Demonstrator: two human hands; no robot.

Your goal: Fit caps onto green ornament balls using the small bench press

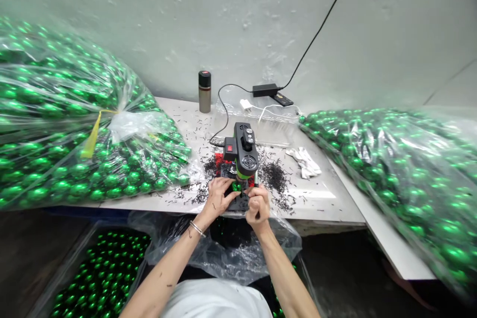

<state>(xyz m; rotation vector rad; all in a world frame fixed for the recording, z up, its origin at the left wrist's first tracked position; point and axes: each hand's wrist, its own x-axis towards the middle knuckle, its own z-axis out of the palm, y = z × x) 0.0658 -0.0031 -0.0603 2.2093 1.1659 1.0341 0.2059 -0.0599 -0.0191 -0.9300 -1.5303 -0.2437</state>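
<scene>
bags [112,179] flanking, machine [246,151] ahead, open above

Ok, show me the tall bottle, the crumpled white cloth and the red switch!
Tall bottle [204,100]: head view, on its lower body.
White cloth [306,163]: head view, middle of its crumpled fabric.
Red switch [229,148]: head view, on its red face.

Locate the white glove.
Head view: the white glove lies on the worktable, right of the small bench drill press, between the black shavings pile and the right-hand bag of green beads.
</scene>
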